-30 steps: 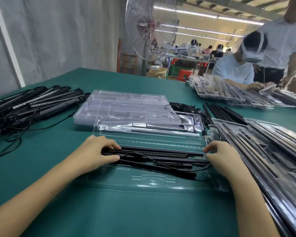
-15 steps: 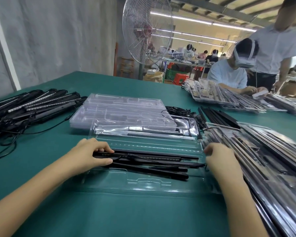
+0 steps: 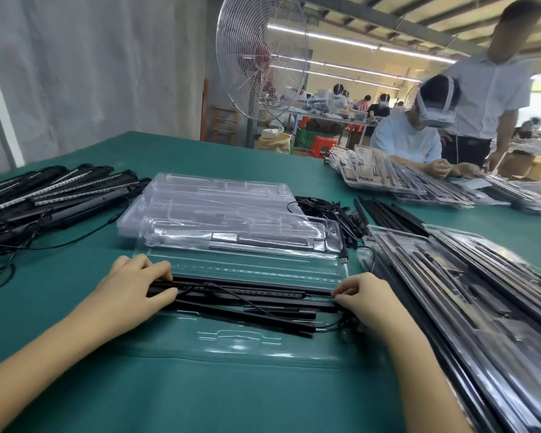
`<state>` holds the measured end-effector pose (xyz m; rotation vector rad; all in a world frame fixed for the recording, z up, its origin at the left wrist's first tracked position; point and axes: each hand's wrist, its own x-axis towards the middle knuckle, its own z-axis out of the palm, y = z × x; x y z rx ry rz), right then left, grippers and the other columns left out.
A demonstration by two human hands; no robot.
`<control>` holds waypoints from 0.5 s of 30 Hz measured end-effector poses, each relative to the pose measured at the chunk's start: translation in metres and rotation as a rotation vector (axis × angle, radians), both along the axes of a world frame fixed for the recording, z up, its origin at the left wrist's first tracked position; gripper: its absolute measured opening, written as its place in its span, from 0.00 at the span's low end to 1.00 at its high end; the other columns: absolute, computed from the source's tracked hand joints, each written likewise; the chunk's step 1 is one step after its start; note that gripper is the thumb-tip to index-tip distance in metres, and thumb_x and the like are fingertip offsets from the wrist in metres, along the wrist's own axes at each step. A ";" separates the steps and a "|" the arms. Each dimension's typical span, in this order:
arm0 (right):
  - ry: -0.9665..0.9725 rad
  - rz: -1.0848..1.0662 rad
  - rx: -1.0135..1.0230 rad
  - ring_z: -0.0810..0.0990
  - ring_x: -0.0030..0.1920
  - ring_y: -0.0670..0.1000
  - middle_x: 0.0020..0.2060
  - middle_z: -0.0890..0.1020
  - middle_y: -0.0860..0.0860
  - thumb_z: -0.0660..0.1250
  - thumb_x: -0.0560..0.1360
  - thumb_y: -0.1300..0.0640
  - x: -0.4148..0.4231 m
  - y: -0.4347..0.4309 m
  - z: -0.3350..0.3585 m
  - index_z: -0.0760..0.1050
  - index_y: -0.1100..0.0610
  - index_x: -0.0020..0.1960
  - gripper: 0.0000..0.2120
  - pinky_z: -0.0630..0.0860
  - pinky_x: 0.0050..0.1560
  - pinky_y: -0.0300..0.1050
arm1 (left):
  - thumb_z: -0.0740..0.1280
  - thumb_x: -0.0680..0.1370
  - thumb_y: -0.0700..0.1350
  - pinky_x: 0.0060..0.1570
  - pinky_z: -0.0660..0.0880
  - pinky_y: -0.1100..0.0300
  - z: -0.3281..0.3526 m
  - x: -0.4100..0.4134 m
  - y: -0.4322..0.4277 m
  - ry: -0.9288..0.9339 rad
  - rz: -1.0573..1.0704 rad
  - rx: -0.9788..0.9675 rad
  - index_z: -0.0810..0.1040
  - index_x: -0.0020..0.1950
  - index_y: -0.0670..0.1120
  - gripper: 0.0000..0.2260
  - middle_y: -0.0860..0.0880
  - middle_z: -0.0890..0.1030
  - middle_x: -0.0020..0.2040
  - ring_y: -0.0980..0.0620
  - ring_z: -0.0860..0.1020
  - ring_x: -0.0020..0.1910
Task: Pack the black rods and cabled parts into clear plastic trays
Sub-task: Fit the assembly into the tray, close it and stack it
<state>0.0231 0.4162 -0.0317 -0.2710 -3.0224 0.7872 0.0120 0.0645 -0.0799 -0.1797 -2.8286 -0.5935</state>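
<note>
A clear plastic tray [image 3: 238,342] lies open on the green table in front of me. Several black rods [image 3: 250,295] with a thin black cable [image 3: 263,306] lie across its middle. My left hand [image 3: 132,287] presses down on the rods' left ends, fingers curled over them. My right hand [image 3: 367,295] pinches the right end of the upper rod. A USB plug [image 3: 343,260] on a cable lies just beyond the tray's far right corner.
A stack of clear trays [image 3: 206,210] sits behind. Loose black rods with cables [image 3: 53,195] pile at the left. Packed trays [image 3: 469,295] fan out at the right, thin black strips [image 3: 388,210] behind them. Two people work at the far right; a fan stands behind.
The view has tilted up slightly. Both hands stay on the rod ends; my right hand has shifted inward and now pinches the upper rod's tip.
</note>
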 end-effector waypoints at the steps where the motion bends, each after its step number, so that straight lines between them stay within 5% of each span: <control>1: 0.008 0.005 0.044 0.80 0.40 0.48 0.39 0.81 0.48 0.67 0.74 0.53 -0.001 -0.003 -0.001 0.81 0.53 0.44 0.05 0.77 0.36 0.40 | 0.63 0.75 0.59 0.50 0.64 0.60 0.000 0.001 -0.002 0.007 -0.010 -0.001 0.70 0.47 0.61 0.05 0.60 0.68 0.45 0.58 0.58 0.47; 6: 0.117 -0.093 0.289 0.80 0.42 0.52 0.39 0.81 0.47 0.71 0.68 0.38 0.000 -0.024 0.004 0.80 0.51 0.40 0.16 0.72 0.37 0.40 | 0.64 0.75 0.58 0.52 0.63 0.60 0.001 0.003 0.005 0.034 -0.043 0.029 0.71 0.45 0.60 0.05 0.58 0.69 0.44 0.56 0.61 0.49; 15: 0.156 0.147 0.204 0.78 0.45 0.49 0.43 0.82 0.46 0.67 0.74 0.53 -0.009 -0.042 -0.003 0.82 0.48 0.44 0.05 0.71 0.39 0.40 | 0.65 0.75 0.57 0.55 0.64 0.59 -0.001 0.003 0.007 0.052 -0.018 0.078 0.74 0.48 0.57 0.06 0.58 0.69 0.45 0.55 0.62 0.51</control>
